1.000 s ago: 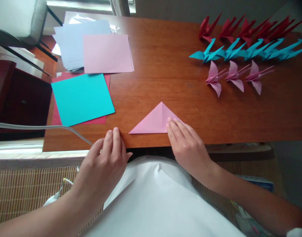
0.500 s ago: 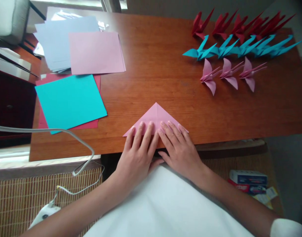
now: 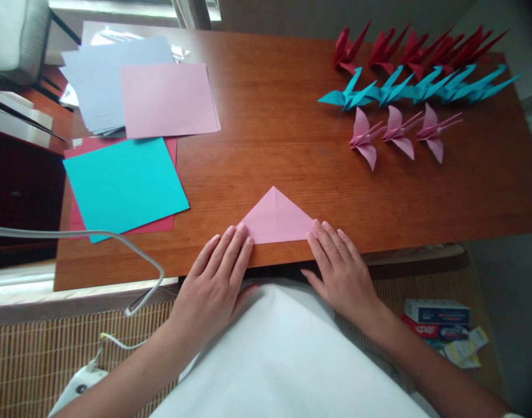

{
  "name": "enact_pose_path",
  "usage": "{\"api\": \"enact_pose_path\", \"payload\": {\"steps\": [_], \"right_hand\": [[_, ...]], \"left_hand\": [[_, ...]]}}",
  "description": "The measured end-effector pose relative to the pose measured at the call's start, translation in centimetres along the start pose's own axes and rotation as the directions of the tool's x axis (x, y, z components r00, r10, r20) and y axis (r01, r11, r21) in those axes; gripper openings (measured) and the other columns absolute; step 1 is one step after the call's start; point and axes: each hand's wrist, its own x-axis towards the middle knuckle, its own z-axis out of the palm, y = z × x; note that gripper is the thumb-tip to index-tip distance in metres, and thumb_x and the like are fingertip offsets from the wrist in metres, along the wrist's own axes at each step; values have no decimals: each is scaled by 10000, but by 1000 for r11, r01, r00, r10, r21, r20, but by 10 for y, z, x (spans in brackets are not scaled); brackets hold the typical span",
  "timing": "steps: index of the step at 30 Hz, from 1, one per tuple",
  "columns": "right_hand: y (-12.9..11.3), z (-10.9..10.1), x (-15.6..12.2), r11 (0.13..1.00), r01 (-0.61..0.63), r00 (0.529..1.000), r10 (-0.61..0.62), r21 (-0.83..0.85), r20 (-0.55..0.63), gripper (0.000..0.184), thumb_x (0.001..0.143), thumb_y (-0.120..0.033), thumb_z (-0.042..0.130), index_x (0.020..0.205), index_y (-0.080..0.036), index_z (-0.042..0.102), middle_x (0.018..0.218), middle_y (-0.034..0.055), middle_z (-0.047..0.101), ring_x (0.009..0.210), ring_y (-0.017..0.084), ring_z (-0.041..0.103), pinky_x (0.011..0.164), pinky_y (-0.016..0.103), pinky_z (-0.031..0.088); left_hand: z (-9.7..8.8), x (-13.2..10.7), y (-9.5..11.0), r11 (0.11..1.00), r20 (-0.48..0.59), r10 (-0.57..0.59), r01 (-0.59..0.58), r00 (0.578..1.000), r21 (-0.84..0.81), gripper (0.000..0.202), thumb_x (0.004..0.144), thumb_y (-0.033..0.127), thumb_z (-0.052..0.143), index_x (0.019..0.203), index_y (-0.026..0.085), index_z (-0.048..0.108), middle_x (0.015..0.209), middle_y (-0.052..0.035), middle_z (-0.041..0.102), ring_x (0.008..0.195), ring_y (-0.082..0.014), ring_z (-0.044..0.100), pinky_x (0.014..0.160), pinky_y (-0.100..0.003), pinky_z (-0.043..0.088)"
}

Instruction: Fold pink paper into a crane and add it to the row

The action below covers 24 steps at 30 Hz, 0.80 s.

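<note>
A pink sheet of origami paper [image 3: 275, 220], folded into a triangle, lies at the table's near edge with its point facing away from me. A crease runs down its middle. My left hand [image 3: 220, 267] rests with outstretched fingers on the triangle's left corner, hiding that tip. On the right corner lie the fingertips of my right hand [image 3: 338, 264], also stretched out flat. Neither hand grips anything.
Pink paper cranes [image 3: 396, 134], blue cranes [image 3: 390, 90] and red cranes [image 3: 383, 52] stand in rows at the far right. To the left lie pink sheets [image 3: 170, 98], blue sheets [image 3: 126, 186] and red sheets [image 3: 78, 217]. A white cable [image 3: 135, 247] crosses the table's left front edge.
My hands have slid apart along the bottom fold, the left one leftward and the right one rightward, from near the middle to the two corners. More of the pink triangle shows.
</note>
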Motion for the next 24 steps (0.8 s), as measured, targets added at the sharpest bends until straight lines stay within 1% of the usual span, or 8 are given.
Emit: {"api": "enact_pose_path", "payload": {"steps": [5, 9, 13, 17, 19, 21, 23, 24], "right_hand": [[7, -2, -3, 991, 22, 988, -2, 131, -151, 724, 950, -322, 628, 1566, -99, 321, 1521, 208, 532, 1464, 333, 449, 1171, 557, 423], [3, -8, 18, 938, -74, 951, 169, 338, -260, 704, 959, -282, 593, 1581, -178, 281, 1478, 186, 563, 1385, 320, 526, 1111, 546, 491], [-2, -14, 52, 922, -166, 956, 238, 349, -174, 677, 947, -284, 610, 1550, -163, 327, 1397, 189, 610, 1291, 338, 557, 1085, 554, 486], [-1, -20, 76, 827, -228, 937, 329, 515, -114, 641, 885, -223, 669, 1479, -179, 432, 1084, 100, 691, 1018, 266, 643, 964, 457, 547], [0, -25, 82, 759, -244, 932, 355, 604, -70, 566, 862, -190, 681, 1405, -194, 521, 1017, 67, 695, 947, 230, 662, 893, 389, 564], [1, -32, 85, 716, -221, 944, 327, 663, -39, 363, 869, -173, 674, 1230, -201, 649, 972, 47, 702, 881, 198, 671, 813, 330, 559], [1, -41, 86, 715, -163, 953, 292, 680, -79, 127, 903, -163, 643, 999, -198, 718, 899, 35, 688, 830, 177, 660, 760, 303, 538], [1, -45, 86, 730, -133, 945, 297, 670, -136, 113, 923, -160, 620, 941, -197, 724, 881, 38, 681, 833, 177, 655, 761, 305, 532]], "left_hand": [[-4, 1, -2, 998, -58, 9, -12, 998, -58, 857, 974, 528, 550, 1581, -7, 269, 1645, -260, 302, 1562, -384, 232, 1259, -516, 254], [-4, 12, 5, 995, -79, -22, 14, 997, -102, 824, 951, 543, 583, 1569, 59, 332, 1649, -259, 295, 1563, -417, 205, 1238, -564, 278], [-2, 21, 10, 994, -61, -33, 27, 998, -106, 834, 935, 636, 546, 1548, 90, 397, 1647, -251, 304, 1547, -443, 236, 1236, -602, 247], [-2, 23, 9, 991, -66, -21, 12, 998, -134, 831, 942, 617, 546, 1549, 72, 388, 1643, -257, 310, 1553, -438, 222, 1241, -607, 229], [-3, 24, 7, 989, -70, -10, -1, 998, -147, 814, 948, 595, 552, 1547, 69, 388, 1637, -258, 325, 1554, -435, 218, 1239, -613, 229], [-5, 25, 4, 988, -79, 3, -15, 997, -151, 775, 954, 561, 563, 1545, 90, 392, 1631, -251, 343, 1558, -427, 215, 1239, -621, 228], [-8, 28, -1, 989, -120, 2, -20, 993, -147, 738, 953, 513, 592, 1545, 122, 389, 1631, -243, 351, 1563, -415, 209, 1241, -633, 220], [-10, 30, -4, 989, -155, -8, -14, 988, -146, 728, 947, 483, 613, 1545, 137, 384, 1633, -241, 347, 1565, -411, 205, 1241, -640, 216]]}}
